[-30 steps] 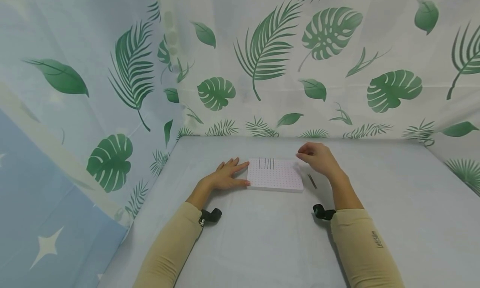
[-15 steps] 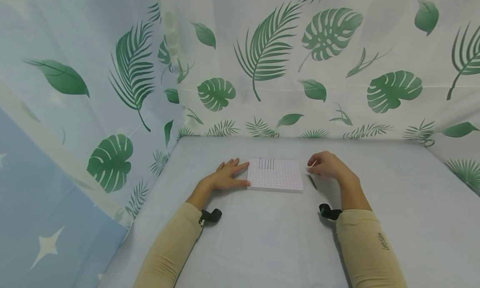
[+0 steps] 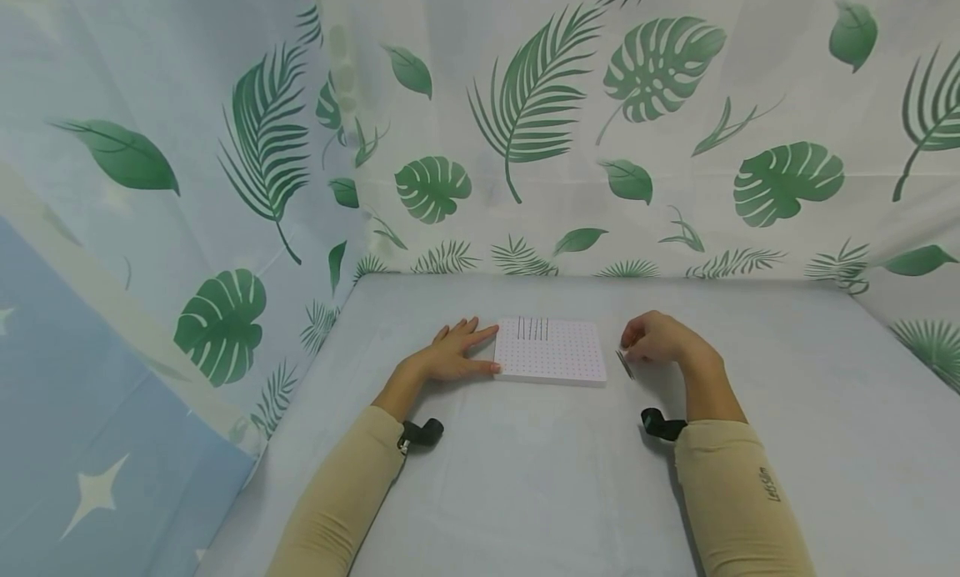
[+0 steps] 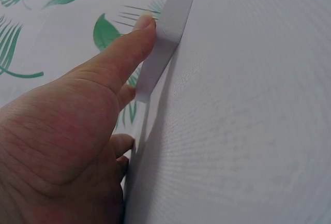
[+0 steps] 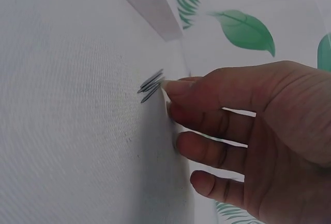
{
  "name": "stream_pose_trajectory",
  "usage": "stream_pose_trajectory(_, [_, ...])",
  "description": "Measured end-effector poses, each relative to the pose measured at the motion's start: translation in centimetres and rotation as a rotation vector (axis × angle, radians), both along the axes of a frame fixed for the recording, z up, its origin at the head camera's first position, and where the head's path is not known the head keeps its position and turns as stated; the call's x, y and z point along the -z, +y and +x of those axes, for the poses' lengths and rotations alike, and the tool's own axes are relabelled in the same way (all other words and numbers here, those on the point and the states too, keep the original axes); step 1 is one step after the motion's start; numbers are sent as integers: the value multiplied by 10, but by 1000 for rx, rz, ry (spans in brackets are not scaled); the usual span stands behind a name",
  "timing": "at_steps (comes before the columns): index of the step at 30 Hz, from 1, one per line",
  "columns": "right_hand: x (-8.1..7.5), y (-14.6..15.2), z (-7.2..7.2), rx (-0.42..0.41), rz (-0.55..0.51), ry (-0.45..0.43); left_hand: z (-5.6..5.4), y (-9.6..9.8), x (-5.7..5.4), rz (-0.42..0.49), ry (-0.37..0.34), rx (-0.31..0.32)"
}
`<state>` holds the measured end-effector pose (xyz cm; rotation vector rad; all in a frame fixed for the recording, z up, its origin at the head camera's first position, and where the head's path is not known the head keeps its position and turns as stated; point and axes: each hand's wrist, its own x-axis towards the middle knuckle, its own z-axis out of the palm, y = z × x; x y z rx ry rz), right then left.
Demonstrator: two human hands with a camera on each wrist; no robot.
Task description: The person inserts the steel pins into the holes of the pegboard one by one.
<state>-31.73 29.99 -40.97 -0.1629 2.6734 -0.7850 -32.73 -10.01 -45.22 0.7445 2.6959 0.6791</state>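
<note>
1. Hands, two. Left hand [image 3: 450, 353]: fingers spread apart, lying to the board's left. Thumb and index finger touch the board's edge; these two digits stand well apart.
2. Board [image 3: 558, 356], one: white, dotted in rows, flat, just right of the left fingers and left of the right fingers, apart from the latter.
3. Upright rods [image 3: 530, 328], about six by head-view count: thin, dark, in one row on the board's far part, beyond and right of the left thumb.
4. Right hand [image 3: 658, 338]: fingers curled, thumb and index tips close together at the loose rods; cannot tell whether they pinch one.
5. Loose rods [image 5: 151, 87], at least three, overlapping, exact count unclear: just at the right thumb tip.
6. Counter [image 3: 540, 477], one: pale, under both hands.
7. Sleeves [image 3: 341, 494], two, beige, behind the fingers. Black wrist devices [image 3: 423, 432], two, one per arm.
</note>
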Motion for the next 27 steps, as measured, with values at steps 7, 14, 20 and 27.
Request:
stream_pose_trajectory(7, [0, -1, 3, -1, 2, -1, -1, 0, 1, 0, 0, 4])
stream_pose_trajectory(14, [3, -1, 0, 0, 19, -7, 0, 0, 3, 6, 2, 3])
stream_pose_trajectory(20, [3, -1, -1, 15, 27, -20, -1, -1, 3, 3, 3, 5])
stream_pose_trajectory(27, [-1, 6, 1, 24, 31, -15, -1, -1, 1, 3, -1, 4])
